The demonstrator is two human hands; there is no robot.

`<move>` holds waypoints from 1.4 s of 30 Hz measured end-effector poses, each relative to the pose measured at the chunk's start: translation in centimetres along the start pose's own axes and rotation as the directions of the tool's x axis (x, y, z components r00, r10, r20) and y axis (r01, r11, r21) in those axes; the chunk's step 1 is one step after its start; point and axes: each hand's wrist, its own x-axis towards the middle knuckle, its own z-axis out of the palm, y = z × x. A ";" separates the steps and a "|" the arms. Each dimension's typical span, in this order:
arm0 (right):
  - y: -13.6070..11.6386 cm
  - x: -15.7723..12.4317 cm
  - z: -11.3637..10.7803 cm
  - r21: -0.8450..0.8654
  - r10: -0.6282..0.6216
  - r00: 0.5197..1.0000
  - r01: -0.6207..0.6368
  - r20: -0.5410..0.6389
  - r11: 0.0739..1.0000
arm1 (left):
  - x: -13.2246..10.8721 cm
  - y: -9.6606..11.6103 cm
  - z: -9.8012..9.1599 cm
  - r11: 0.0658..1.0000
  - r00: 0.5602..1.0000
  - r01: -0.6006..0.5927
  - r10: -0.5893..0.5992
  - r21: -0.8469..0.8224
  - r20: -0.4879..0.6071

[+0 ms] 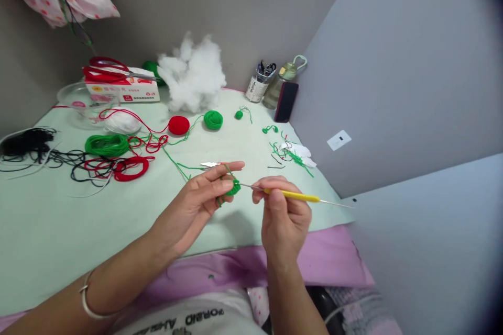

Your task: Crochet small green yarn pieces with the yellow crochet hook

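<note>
A small green crochet piece [234,187] is pinched between the thumb and fingers of my left hand [196,199]. Green yarn runs over the raised forefinger and round the lower fingers. My right hand [283,214] grips a crochet hook [293,195] by its yellow handle, pen-like. The hook's thin metal tip reaches left to the edge of the green piece; whether it sits inside a stitch I cannot tell. Just beyond my left fingers lie small scissors [210,165], partly hidden by them. A green yarn ball [213,120] rests farther back on the table.
Red yarn ball [178,125], green yarn coil [107,145] and black yarn [27,141] lie to the left. White stuffing [192,76], a box [121,91] with red-handled scissors [106,69], a pen cup [257,88], bottle [273,91] and phone [286,102] stand behind. Yarn scraps [294,157] lie right.
</note>
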 end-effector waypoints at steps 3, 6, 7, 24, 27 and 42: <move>-0.1 0.2 0.2 -0.011 0.031 0.997 -0.030 0.076 0.999 | -0.2 0.0 0.1 0.993 0.999 -0.037 0.035 0.114 0.027; 0.1 0.0 0.1 0.004 0.099 0.994 -0.100 0.034 0.995 | -0.3 -0.1 0.0 0.980 0.997 -0.077 0.076 0.184 0.017; 0.2 0.0 0.0 0.033 0.136 0.990 -0.137 0.021 0.990 | -0.4 0.0 0.0 0.977 0.997 -0.082 0.081 0.197 0.018; 0.7 -1.3 -0.2 -0.496 -0.427 0.865 0.502 0.264 0.708 | -0.6 -0.3 0.5 0.993 0.998 -0.057 0.061 0.104 -0.030; 0.2 -0.8 -0.3 -0.300 -0.258 0.961 0.275 0.095 0.913 | -0.3 0.1 0.2 0.999 1.000 0.029 -0.029 0.014 -0.003; 0.2 -0.7 -0.6 -0.335 -0.261 0.961 0.275 0.086 0.901 | 0.3 -0.2 0.4 0.998 0.999 0.049 -0.049 -0.041 0.000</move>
